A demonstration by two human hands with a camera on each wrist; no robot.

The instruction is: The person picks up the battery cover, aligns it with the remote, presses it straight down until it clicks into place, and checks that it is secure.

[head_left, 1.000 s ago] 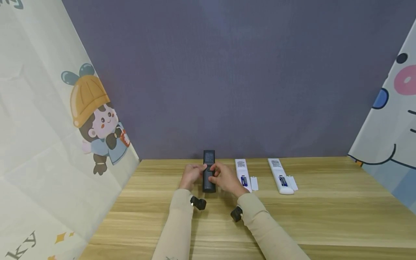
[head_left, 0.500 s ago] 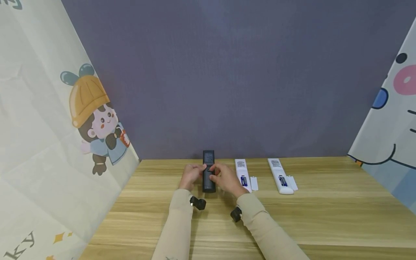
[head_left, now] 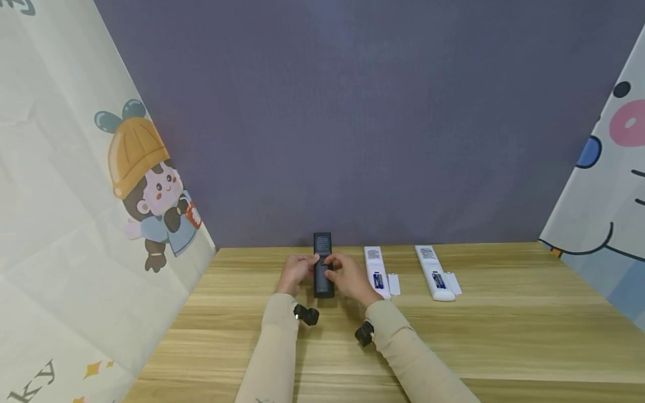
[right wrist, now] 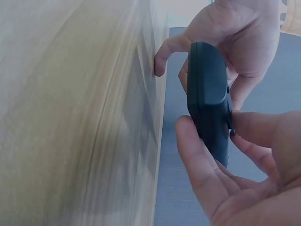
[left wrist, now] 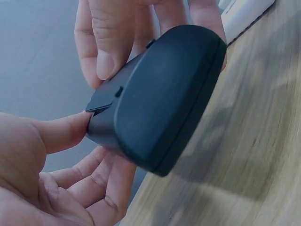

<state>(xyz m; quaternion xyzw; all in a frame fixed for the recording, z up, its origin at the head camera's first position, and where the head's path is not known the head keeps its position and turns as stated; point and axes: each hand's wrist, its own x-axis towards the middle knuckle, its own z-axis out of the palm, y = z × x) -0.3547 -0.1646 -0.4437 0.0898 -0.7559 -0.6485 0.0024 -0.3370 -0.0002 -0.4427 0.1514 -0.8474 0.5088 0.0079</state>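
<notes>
A black remote control (head_left: 323, 286) is held between both hands, with its labelled back facing up, over the far part of the table. My left hand (head_left: 295, 273) grips its left side, thumb at the edge and fingers underneath. From the right, my right hand (head_left: 351, 278) holds it with the thumb on the back and fingers under the body. The left wrist view shows the battery cover (left wrist: 101, 100) slightly raised along one edge, beside the left thumb. What lies under that cover is hidden.
Two white remote controls lie back up to the right, the nearer one (head_left: 373, 255) and the farther one (head_left: 428, 255). Both show blue batteries in open compartments, with white covers (head_left: 394, 284) (head_left: 454, 284) beside them. A grey partition (head_left: 383, 140) rises behind the wooden table (head_left: 504, 324).
The black remote control has shifted very slightly to the left. Both hands keep nearly the same hold on it.
</notes>
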